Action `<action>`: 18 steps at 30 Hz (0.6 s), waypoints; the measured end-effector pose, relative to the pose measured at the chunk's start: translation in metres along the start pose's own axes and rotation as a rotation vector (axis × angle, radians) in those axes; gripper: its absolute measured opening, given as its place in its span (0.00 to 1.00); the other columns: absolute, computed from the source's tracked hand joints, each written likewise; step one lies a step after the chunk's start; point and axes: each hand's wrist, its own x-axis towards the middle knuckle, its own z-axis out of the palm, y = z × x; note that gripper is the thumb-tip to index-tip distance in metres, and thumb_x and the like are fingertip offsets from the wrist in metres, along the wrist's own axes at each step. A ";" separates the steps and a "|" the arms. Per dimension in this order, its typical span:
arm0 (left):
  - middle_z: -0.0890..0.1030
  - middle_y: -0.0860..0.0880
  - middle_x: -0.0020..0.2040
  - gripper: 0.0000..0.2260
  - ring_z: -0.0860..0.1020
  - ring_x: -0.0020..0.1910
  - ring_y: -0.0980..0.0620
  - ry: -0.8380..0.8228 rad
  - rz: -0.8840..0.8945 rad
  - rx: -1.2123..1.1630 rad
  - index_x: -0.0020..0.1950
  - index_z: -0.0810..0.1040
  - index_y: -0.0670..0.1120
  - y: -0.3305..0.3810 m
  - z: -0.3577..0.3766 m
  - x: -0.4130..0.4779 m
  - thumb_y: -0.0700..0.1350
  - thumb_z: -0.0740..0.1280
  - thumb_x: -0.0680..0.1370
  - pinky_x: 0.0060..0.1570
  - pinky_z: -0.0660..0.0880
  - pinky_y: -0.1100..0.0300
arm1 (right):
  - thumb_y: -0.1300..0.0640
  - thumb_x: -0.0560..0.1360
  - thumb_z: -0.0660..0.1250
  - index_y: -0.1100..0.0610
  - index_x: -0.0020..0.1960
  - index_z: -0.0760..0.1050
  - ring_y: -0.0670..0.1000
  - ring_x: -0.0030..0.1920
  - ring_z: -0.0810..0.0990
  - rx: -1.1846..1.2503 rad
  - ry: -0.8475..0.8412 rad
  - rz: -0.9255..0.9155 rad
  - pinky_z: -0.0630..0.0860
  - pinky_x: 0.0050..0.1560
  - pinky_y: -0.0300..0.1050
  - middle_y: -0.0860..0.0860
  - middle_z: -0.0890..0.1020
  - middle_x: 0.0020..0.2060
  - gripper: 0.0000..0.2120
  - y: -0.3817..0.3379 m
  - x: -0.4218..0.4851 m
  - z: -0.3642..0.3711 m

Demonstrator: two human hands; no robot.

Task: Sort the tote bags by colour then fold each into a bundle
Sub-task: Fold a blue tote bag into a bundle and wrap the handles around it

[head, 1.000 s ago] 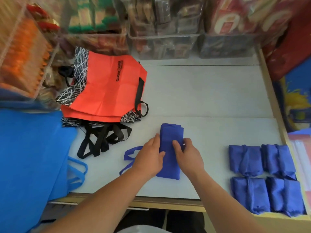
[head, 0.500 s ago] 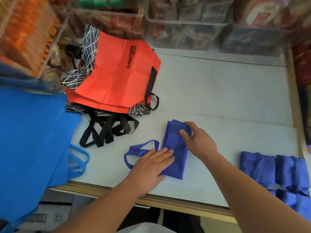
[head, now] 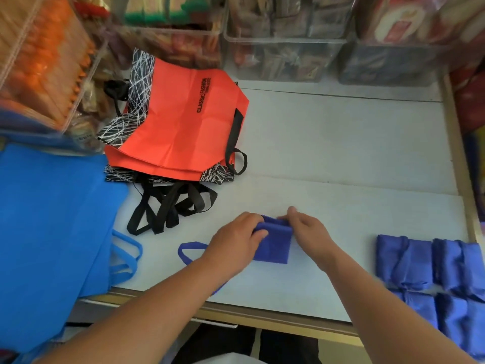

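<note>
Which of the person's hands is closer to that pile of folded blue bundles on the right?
Right. The right hand grips the half-folded bag on the side facing the folded blue bundles, apart from them; the left hand grips its far side.

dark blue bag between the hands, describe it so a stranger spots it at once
On the white table, look near the front edge, nearer than the orange bags. The dark blue bag is the folded square gripped by the left hand and right hand. Unlike the blue bundles at right, its handle loop trails loose.
</note>
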 end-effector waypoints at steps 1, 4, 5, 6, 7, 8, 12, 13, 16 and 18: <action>0.77 0.53 0.52 0.07 0.76 0.48 0.48 0.005 -0.030 0.014 0.58 0.75 0.50 -0.002 0.001 0.004 0.51 0.62 0.84 0.50 0.74 0.50 | 0.35 0.84 0.50 0.45 0.52 0.84 0.43 0.49 0.81 0.084 -0.035 0.016 0.74 0.56 0.43 0.41 0.85 0.49 0.25 0.000 -0.004 -0.002; 0.80 0.51 0.49 0.09 0.77 0.48 0.46 0.009 -0.092 0.110 0.58 0.73 0.51 0.000 0.007 0.017 0.55 0.63 0.83 0.48 0.75 0.50 | 0.34 0.81 0.56 0.51 0.52 0.83 0.47 0.48 0.80 0.047 -0.114 -0.088 0.75 0.54 0.45 0.42 0.83 0.47 0.24 0.005 -0.008 -0.003; 0.80 0.51 0.49 0.11 0.78 0.48 0.46 0.016 -0.104 0.174 0.58 0.72 0.51 0.001 0.008 0.022 0.57 0.63 0.83 0.47 0.75 0.50 | 0.37 0.80 0.61 0.50 0.52 0.82 0.48 0.48 0.80 -0.031 -0.075 -0.133 0.77 0.53 0.49 0.43 0.82 0.46 0.19 0.011 -0.007 0.000; 0.80 0.51 0.49 0.13 0.78 0.49 0.45 0.033 -0.111 0.262 0.58 0.71 0.50 0.002 0.009 0.026 0.59 0.63 0.82 0.47 0.74 0.50 | 0.40 0.80 0.64 0.48 0.52 0.81 0.49 0.48 0.80 -0.104 -0.016 -0.158 0.78 0.53 0.52 0.45 0.82 0.46 0.14 0.015 -0.005 0.004; 0.79 0.51 0.50 0.15 0.77 0.51 0.45 0.060 -0.108 0.363 0.57 0.71 0.50 0.003 0.009 0.030 0.60 0.64 0.81 0.48 0.74 0.50 | 0.43 0.80 0.66 0.47 0.52 0.80 0.49 0.48 0.80 -0.145 0.046 -0.171 0.79 0.53 0.53 0.45 0.81 0.46 0.09 0.018 -0.003 0.007; 0.79 0.50 0.51 0.17 0.76 0.53 0.45 0.098 -0.083 0.438 0.58 0.71 0.49 0.003 0.008 0.033 0.61 0.65 0.80 0.51 0.73 0.49 | 0.45 0.79 0.67 0.47 0.51 0.80 0.48 0.47 0.79 -0.161 0.095 -0.173 0.79 0.51 0.53 0.45 0.81 0.45 0.07 0.019 -0.001 0.010; 0.81 0.49 0.59 0.13 0.79 0.59 0.44 0.184 0.333 0.523 0.57 0.80 0.47 -0.016 0.013 0.021 0.51 0.74 0.76 0.66 0.66 0.51 | 0.45 0.78 0.68 0.46 0.48 0.78 0.47 0.43 0.79 -0.177 0.157 -0.160 0.80 0.47 0.53 0.44 0.81 0.42 0.05 0.017 0.002 0.014; 0.82 0.48 0.62 0.12 0.79 0.63 0.44 0.188 0.434 0.573 0.57 0.82 0.46 -0.024 0.018 0.012 0.49 0.73 0.76 0.69 0.65 0.51 | 0.44 0.78 0.67 0.45 0.48 0.78 0.47 0.43 0.79 -0.190 0.163 -0.162 0.79 0.46 0.53 0.44 0.80 0.42 0.06 0.018 0.003 0.014; 0.75 0.47 0.74 0.19 0.71 0.75 0.46 0.149 0.443 0.601 0.69 0.79 0.45 -0.044 0.037 -0.016 0.48 0.59 0.81 0.73 0.70 0.48 | 0.40 0.77 0.66 0.42 0.50 0.78 0.47 0.45 0.78 -0.272 0.188 -0.197 0.78 0.45 0.49 0.42 0.79 0.43 0.07 0.019 -0.001 0.018; 0.67 0.49 0.79 0.21 0.63 0.80 0.49 0.113 0.343 0.517 0.76 0.72 0.46 -0.048 0.048 -0.026 0.47 0.57 0.83 0.75 0.67 0.47 | 0.42 0.77 0.67 0.42 0.57 0.78 0.49 0.51 0.77 -0.297 0.238 -0.182 0.76 0.45 0.46 0.44 0.76 0.50 0.10 0.016 -0.006 0.024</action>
